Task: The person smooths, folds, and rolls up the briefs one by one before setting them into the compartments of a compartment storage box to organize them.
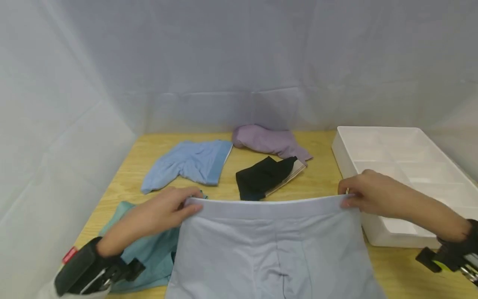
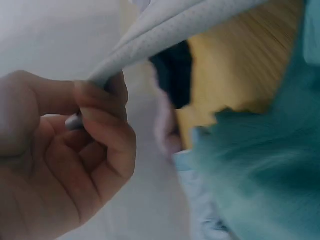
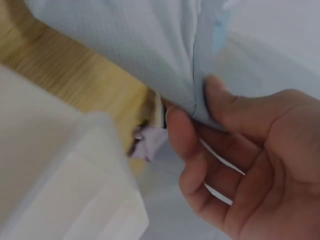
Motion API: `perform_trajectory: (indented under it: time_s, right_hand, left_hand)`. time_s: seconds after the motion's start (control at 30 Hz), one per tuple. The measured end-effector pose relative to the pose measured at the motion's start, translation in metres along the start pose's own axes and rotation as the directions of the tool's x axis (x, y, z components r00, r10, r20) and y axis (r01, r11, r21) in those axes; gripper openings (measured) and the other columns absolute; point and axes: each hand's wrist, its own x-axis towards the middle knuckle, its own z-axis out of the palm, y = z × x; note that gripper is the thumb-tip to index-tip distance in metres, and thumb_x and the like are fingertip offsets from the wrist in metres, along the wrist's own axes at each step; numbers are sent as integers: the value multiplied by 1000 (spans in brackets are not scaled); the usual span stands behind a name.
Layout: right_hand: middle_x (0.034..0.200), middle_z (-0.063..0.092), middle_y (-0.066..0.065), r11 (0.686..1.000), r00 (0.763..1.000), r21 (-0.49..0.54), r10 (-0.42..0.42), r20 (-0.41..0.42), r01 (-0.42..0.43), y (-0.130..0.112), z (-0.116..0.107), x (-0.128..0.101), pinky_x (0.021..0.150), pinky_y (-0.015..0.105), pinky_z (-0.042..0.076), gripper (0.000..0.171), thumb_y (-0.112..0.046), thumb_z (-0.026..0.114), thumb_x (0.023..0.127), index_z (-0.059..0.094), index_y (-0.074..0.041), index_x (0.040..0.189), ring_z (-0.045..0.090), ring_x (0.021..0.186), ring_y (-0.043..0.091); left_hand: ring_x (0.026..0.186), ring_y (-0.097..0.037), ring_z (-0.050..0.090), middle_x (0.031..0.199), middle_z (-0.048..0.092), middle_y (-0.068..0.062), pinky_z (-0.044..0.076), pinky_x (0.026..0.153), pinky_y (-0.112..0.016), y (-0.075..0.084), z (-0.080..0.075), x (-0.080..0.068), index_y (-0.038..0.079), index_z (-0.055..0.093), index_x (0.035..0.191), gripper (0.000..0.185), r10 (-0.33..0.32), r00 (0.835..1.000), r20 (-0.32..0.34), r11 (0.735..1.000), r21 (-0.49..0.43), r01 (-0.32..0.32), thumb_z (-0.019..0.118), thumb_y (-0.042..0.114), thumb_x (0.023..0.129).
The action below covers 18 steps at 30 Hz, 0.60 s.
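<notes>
A pair of light grey boxer briefs (image 1: 269, 245) hangs spread between the two hands, front panel facing the head camera. At the left end of the waistband, my left hand (image 1: 164, 209) pinches the cloth between thumb and fingers. My right hand (image 1: 377, 195) pinches the opposite end in the same way. In the left wrist view the grey fabric (image 2: 165, 40) runs taut from the left fingertips. Thumb and forefinger grip the waistband corner (image 3: 202, 100) in the right wrist view. The lower legs of the briefs fall outside the head view.
Teal underwear (image 1: 149, 257) lies under the left forearm. Farther back on the wooden table (image 1: 130, 166) are blue boxer briefs (image 1: 190, 162), a black pair (image 1: 263, 176) and a purple pair (image 1: 265, 141). A white compartment box (image 1: 352, 166) stands at the right, beneath the right forearm.
</notes>
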Motion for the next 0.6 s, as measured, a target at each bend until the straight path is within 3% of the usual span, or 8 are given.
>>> perform_trajectory:
  time_s: [0.13,0.23,0.37,0.53,0.6]
  right_hand:
    - [78,63,-3,986,980,-114,138,143,-122,1,16,27,56,29,47,8,-4,69,85,66,-11,89,53,65,9]
    - [80,65,2,973,962,-175,183,204,-149,4,27,38,60,36,51,7,-3,67,85,67,-8,90,59,69,16]
    - [76,61,6,946,955,-291,208,212,-142,11,39,41,59,40,52,7,-5,68,84,63,-9,81,60,70,24]
    - [73,56,7,921,950,-359,235,204,-150,13,46,38,55,39,49,10,-3,68,82,59,-7,79,57,65,23]
    - [72,54,6,915,952,-371,242,187,-159,13,44,39,54,38,48,11,-2,68,81,58,-7,79,54,62,21]
  left_hand:
    - [63,-10,52,77,61,-2,45,58,-28,-17,22,28,0,62,105,13,-48,998,-44,981,187,56,56,6,95]
    - [63,-12,52,75,59,-4,45,57,-28,-23,36,40,-2,62,103,11,-93,994,-59,958,266,105,57,2,94]
    - [65,-15,51,76,57,-4,45,57,-29,-29,43,51,-1,62,101,10,-155,986,-58,950,264,164,58,2,93]
    - [70,-18,57,83,62,-8,49,61,-32,-36,46,62,-2,61,101,11,-270,963,-8,932,248,264,56,4,94]
    - [71,-20,57,83,61,-10,50,61,-34,-35,49,64,-3,60,101,11,-271,962,-42,914,301,271,56,5,95]
